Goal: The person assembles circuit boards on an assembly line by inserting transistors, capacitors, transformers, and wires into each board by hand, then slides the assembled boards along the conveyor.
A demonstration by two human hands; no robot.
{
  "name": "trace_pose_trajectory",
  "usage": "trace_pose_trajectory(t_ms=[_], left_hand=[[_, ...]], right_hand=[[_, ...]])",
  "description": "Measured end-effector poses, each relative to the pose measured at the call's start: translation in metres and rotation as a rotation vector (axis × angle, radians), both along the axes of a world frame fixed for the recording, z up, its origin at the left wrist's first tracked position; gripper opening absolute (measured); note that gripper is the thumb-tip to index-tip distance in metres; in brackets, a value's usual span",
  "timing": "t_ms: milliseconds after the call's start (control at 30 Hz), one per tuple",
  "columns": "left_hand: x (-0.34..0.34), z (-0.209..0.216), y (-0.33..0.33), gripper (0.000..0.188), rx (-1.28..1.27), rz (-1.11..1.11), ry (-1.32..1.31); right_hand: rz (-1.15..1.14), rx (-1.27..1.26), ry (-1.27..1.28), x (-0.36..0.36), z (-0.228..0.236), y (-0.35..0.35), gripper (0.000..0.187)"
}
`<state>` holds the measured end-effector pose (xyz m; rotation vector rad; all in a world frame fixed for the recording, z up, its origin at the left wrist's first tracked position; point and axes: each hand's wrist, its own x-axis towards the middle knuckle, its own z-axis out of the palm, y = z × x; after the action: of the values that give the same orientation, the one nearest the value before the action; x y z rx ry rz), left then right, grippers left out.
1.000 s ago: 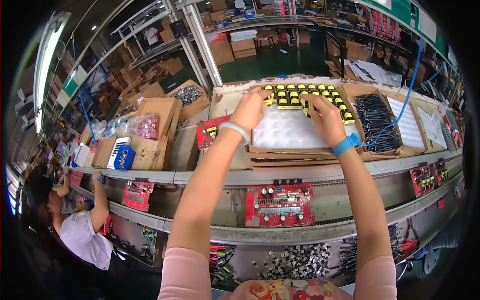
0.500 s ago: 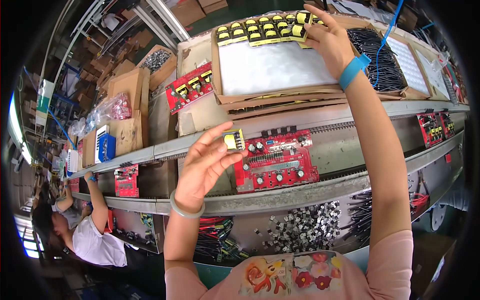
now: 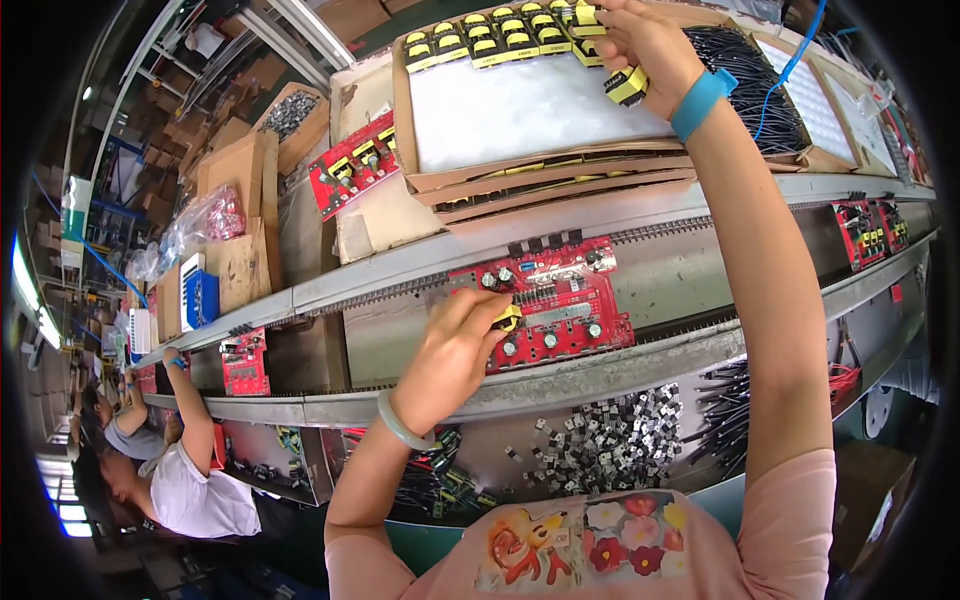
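Observation:
My left hand (image 3: 452, 348) is closed on a small yellow-and-black transformer (image 3: 508, 319), held low at the left part of a red circuit board (image 3: 572, 312). Whether its pins touch the board is hidden by my fingers. The board carries several silver capacitors and lies in the conveyor track. Up at the shallow cardboard tray (image 3: 530, 170), my right hand (image 3: 650, 48) grips one transformer (image 3: 627, 86) near the palm. Its fingertips are at another transformer (image 3: 584, 18) at the end of the rows standing in the tray.
Another red board (image 3: 352, 165) with transformers lies left of the tray. Black cables (image 3: 745, 85) fill a box to the right. Loose small black-and-silver parts (image 3: 610, 440) and wire bundles (image 3: 715, 410) lie below the metal rail (image 3: 560, 375). A co-worker (image 3: 200, 480) works at the left.
My left hand has moved down and right, bringing its transformer onto the red board. My right hand stays at the tray, and a transformer now shows below its palm. The view has shifted slightly.

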<state>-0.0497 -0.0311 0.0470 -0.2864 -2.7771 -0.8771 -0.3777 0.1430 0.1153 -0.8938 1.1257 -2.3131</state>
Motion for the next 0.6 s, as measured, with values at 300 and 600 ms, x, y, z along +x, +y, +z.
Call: trace_pose_trajectory(t_ms=[300, 600], left_hand=[[0.002, 0.005, 0.005, 0.037, -0.255, -0.013, -0.014], [0.000, 0.006, 0.004, 0.038, -0.289, -0.049, -0.007]], right_hand=[[-0.554, 0.494, 0.077, 0.028, 0.012, -0.006, 0.023], [-0.286, -0.003, 0.800, 0.006, -0.026, -0.005, 0.031]])
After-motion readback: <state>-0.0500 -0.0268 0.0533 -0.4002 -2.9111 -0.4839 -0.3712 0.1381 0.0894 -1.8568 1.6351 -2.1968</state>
